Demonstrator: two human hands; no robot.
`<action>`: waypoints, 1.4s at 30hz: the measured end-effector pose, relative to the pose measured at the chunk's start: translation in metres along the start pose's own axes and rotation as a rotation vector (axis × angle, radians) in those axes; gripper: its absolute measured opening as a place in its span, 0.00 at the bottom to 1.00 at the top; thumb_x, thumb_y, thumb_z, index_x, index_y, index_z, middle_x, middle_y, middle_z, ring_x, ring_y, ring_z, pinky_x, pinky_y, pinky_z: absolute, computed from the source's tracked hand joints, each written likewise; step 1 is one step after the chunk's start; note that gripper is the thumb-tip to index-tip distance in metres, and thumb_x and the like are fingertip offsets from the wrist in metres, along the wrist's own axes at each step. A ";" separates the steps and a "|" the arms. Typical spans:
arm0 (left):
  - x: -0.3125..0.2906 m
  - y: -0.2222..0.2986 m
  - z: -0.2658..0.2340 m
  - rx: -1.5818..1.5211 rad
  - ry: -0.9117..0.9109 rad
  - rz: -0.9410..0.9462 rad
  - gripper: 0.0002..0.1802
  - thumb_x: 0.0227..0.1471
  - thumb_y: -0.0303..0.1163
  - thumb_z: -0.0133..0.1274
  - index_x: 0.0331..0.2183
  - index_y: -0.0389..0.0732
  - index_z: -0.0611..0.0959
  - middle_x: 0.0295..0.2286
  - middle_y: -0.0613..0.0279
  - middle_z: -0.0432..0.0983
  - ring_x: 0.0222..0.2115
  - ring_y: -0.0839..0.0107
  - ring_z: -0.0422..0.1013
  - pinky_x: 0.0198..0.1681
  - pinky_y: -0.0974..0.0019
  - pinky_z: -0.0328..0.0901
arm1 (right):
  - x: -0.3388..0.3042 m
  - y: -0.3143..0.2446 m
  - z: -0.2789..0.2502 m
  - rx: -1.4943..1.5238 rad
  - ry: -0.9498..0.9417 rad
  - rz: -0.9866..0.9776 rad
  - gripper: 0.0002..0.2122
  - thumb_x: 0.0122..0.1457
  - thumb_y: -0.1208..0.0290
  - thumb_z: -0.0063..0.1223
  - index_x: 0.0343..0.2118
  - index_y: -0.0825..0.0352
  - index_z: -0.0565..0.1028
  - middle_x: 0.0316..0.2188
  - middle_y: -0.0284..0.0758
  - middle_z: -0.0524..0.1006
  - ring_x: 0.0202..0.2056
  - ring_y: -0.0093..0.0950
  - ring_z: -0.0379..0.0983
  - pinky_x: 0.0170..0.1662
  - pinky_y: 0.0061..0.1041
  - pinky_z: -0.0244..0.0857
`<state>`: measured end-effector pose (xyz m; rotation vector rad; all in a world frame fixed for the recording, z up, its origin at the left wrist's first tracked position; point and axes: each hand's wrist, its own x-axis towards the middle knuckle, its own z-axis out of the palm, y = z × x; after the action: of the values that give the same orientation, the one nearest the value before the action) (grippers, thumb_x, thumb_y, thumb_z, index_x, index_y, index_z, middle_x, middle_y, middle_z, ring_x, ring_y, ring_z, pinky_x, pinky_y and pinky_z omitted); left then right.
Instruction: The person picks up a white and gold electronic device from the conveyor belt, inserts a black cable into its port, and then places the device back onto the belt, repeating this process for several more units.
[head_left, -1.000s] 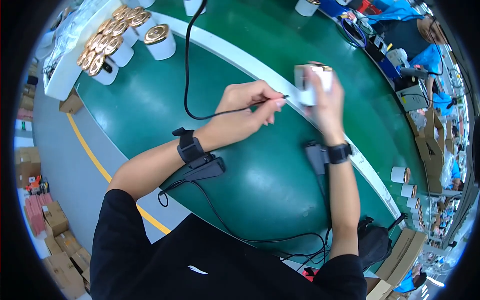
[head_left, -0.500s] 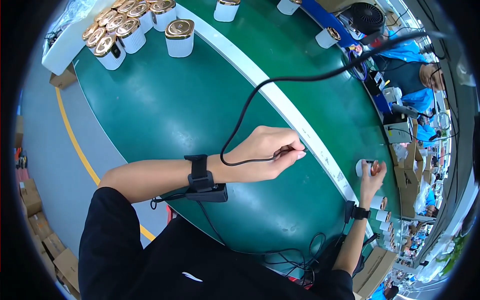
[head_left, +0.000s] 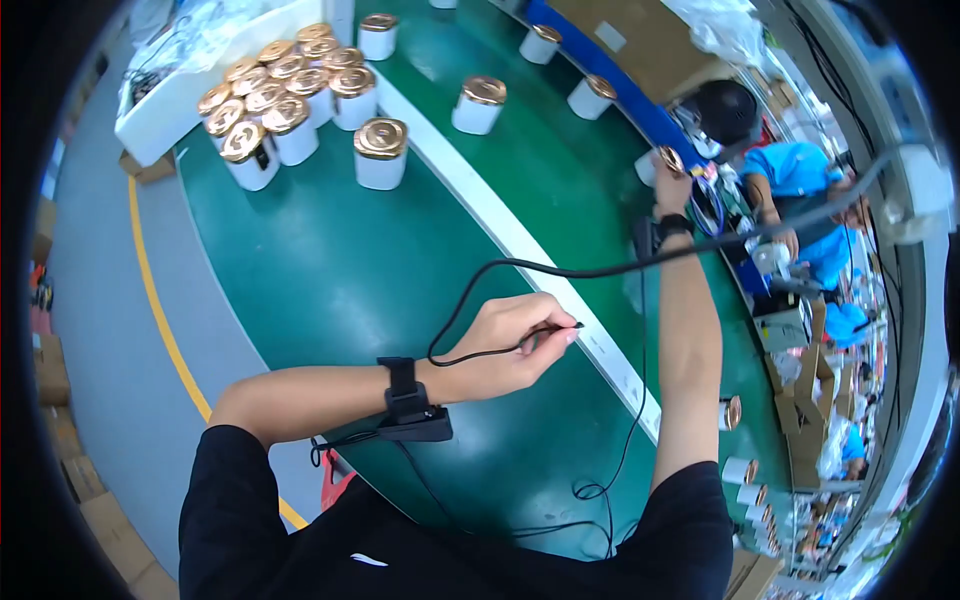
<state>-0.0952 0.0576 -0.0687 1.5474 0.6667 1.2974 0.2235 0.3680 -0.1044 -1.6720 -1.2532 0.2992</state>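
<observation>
My left hand (head_left: pixel 522 345) is closed over the green table, pinching the plug end of a thin black cable (head_left: pixel 478 355) between thumb and fingers. A strap with a black box is around that wrist. My right arm stretches far forward across the white strip. At the blue edge, my right hand (head_left: pixel 671 190) grips a white canister (head_left: pixel 646 168) with a shiny copper-gold lid; the hand partly hides it. Another such canister (head_left: pixel 381 155) stands alone left of the strip, near a tight cluster of the same canisters (head_left: pixel 290 130).
The white strip (head_left: pixel 480 200) runs diagonally across the table. Canisters (head_left: pixel 478 105) stand beyond it, others along the right side (head_left: pixel 740 470). A black fan (head_left: pixel 722 112) and cardboard box (head_left: pixel 630 40) are at the far edge. A co-worker in blue (head_left: pixel 800 180) sits beyond. Cables trail near me.
My right hand has left a canister at the right side and reached forward to the one by the blue edge. My left hand keeps its pinch on the cable. The view has shifted.
</observation>
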 end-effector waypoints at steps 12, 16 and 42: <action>-0.007 -0.027 0.009 -0.110 0.146 -0.012 0.06 0.55 0.24 0.55 0.36 0.36 0.77 0.24 0.66 0.74 0.20 0.83 0.65 0.23 0.77 0.60 | -0.252 -0.106 -0.070 1.317 -0.757 0.448 0.26 0.62 0.51 0.41 0.55 0.67 0.67 0.45 0.41 0.75 0.44 0.33 0.74 0.48 0.34 0.69; -0.005 -0.023 0.028 -0.187 0.132 -0.001 0.05 0.56 0.23 0.54 0.36 0.35 0.77 0.24 0.66 0.74 0.21 0.83 0.68 0.23 0.77 0.61 | -0.290 -0.114 -0.083 0.839 -0.457 0.154 0.28 0.63 0.51 0.41 0.58 0.69 0.64 0.44 0.41 0.75 0.43 0.30 0.74 0.44 0.31 0.70; -0.005 -0.028 0.050 -0.130 -0.064 -0.030 0.03 0.58 0.20 0.52 0.35 0.32 0.74 0.32 0.54 0.76 0.25 0.77 0.72 0.24 0.75 0.66 | -0.288 -0.091 -0.126 0.713 -0.615 0.051 0.21 0.63 0.63 0.51 0.57 0.64 0.66 0.43 0.36 0.73 0.40 0.23 0.71 0.43 0.22 0.68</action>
<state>-0.0447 0.0472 -0.0939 1.4609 0.5524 1.2392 0.1302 0.0563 -0.0676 -1.0091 -1.3108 1.2075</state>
